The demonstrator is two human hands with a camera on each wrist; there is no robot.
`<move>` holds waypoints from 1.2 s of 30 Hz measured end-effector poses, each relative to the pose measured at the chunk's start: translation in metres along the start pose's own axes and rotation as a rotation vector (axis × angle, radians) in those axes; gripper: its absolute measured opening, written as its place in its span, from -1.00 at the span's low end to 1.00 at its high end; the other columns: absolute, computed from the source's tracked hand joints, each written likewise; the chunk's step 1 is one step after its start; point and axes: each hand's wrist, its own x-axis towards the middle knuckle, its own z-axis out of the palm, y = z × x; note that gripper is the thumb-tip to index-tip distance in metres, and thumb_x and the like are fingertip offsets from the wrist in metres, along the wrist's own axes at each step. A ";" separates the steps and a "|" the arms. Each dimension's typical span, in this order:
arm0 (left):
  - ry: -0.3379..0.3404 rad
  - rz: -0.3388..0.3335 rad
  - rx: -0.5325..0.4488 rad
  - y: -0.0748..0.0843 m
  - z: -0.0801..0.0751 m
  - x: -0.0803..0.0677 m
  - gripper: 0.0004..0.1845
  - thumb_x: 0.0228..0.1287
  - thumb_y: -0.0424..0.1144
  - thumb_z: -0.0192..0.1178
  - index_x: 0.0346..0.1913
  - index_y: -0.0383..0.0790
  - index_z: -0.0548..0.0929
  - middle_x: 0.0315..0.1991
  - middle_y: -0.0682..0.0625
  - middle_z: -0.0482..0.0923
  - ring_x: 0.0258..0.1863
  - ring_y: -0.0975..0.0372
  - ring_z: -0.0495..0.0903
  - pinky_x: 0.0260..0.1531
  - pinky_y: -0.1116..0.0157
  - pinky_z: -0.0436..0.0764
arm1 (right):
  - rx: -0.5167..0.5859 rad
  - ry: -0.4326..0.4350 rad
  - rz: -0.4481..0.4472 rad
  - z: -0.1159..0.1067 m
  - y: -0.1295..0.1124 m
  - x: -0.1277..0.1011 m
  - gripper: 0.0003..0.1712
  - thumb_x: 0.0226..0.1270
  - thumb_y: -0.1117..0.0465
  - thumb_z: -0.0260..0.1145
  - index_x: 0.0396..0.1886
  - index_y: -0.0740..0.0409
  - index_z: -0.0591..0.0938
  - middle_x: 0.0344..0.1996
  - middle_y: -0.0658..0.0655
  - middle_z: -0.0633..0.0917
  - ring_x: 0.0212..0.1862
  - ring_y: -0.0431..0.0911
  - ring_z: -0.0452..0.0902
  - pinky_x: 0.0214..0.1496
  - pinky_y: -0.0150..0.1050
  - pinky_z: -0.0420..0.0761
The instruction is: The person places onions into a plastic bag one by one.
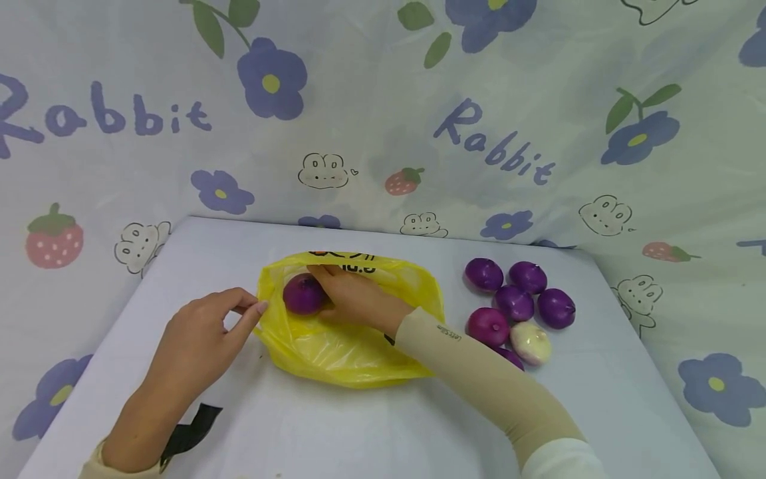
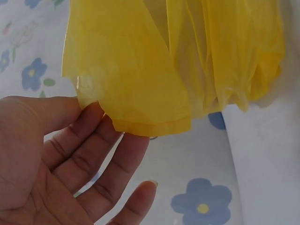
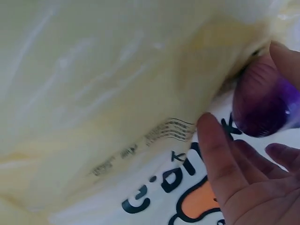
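Left hand (image 1: 200,336) pinching yellow bag (image 1: 353,372) at left rim, right hand (image 1: 362,299) inside, fingers (image 3: 215,150) parted beside purple onion (image 1: 301,295), more onions (image 1: 514,303) right.

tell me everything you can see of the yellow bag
The yellow bag looks like thin, glossy, partly see-through plastic, creased in many places. It carries black lettering and a patch of orange print. It rests on the white table, its mouth open upward, the rim uneven. The left hand pinches its edge on the left side; the right hand is inside it, beside a purple onion. Its underside is hidden.
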 end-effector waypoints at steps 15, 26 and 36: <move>0.001 0.007 -0.009 0.000 -0.001 -0.001 -0.86 0.48 -0.14 0.33 -0.14 -0.13 0.76 -0.20 -0.03 0.77 -0.34 0.08 0.61 -0.29 -0.06 0.66 | -0.041 -0.006 0.011 -0.038 -0.022 -0.042 -0.24 0.49 -0.01 0.40 0.55 0.11 0.37 0.34 0.14 0.54 0.24 -0.06 0.58 0.32 -0.22 0.58; -0.010 0.000 -0.007 0.001 0.001 -0.001 -0.85 0.47 -0.15 0.33 -0.11 -0.17 0.75 -0.18 -0.08 0.78 -0.34 0.07 0.60 -0.26 -0.11 0.68 | -0.030 0.019 -0.013 -0.052 -0.032 -0.082 -0.24 0.47 -0.05 0.42 0.53 0.12 0.41 0.32 0.10 0.57 0.31 -0.07 0.53 0.34 -0.25 0.56; -0.013 -0.004 -0.005 0.000 0.000 -0.001 -0.84 0.48 -0.14 0.32 -0.11 -0.16 0.75 -0.18 -0.06 0.78 -0.32 0.04 0.62 -0.24 -0.13 0.68 | 0.011 0.160 -0.040 -0.059 -0.021 -0.120 -0.22 0.43 -0.15 0.43 0.51 0.06 0.44 0.42 0.08 0.50 0.49 -0.03 0.34 0.50 -0.13 0.40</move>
